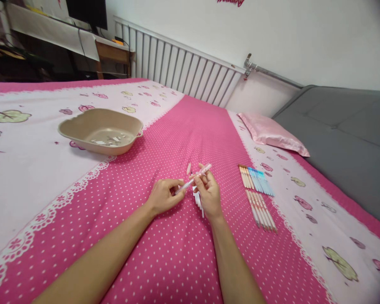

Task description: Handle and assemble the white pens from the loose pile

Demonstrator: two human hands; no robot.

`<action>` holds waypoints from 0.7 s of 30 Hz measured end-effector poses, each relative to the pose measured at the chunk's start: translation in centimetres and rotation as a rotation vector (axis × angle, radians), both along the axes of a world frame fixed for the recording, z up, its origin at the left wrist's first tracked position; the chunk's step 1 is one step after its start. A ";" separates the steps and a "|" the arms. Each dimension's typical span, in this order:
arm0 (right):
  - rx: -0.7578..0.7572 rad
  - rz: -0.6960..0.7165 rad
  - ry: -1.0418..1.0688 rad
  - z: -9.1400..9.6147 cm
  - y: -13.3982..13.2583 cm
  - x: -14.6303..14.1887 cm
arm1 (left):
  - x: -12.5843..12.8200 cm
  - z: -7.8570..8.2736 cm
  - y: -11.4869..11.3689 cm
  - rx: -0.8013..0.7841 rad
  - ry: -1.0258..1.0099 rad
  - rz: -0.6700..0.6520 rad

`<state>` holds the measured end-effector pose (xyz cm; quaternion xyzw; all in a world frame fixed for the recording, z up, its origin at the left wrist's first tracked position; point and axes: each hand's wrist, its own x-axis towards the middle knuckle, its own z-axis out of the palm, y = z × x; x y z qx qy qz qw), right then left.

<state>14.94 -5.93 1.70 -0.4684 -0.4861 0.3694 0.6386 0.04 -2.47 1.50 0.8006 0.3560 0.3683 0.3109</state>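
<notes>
Pink-and-white pen (pixel 205 169) located above the bed (pixel 164 266), slanting between both hands. Left hand (pixel 166 195) pinches its near-left end; right hand (pixel 210 195) pinches it towards the far-right, pink end. White sticks (pixel 198 200) lie beneath, partly obstructed by the right hand. Right: orange and blue pens (pixel 256 180), with pink-white pens (pixel 261 211) nearer. Far left: tan basin (pixel 98 147) containing white pieces (pixel 115 139).

The bedspread (pixel 164 270) was deep pink with white dots, its pale side bands (pixel 22 181) printed with green and pink trees (pixel 340 264). The held pen (pixel 205 169) was pink and white; the pens at right (pixel 260 181) orange, blue and white. The basin (pixel 98 120) was beige, the pillow (pixel 272 133) pale pink.
</notes>
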 end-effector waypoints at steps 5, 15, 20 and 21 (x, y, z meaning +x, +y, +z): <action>0.000 0.009 0.016 -0.1 0.0 0.1 | 0.0 -0.1 0.1 -0.004 0.004 -0.005; -0.042 0.011 0.064 0.0 0.2 0.1 | -0.1 0.0 0.0 0.016 0.015 -0.038; -0.051 -0.025 0.063 0.0 0.3 0.1 | -0.1 -0.3 0.1 0.036 0.017 -0.054; -0.051 -0.027 0.064 -0.1 0.3 0.2 | -0.1 -0.4 0.2 0.038 0.016 -0.060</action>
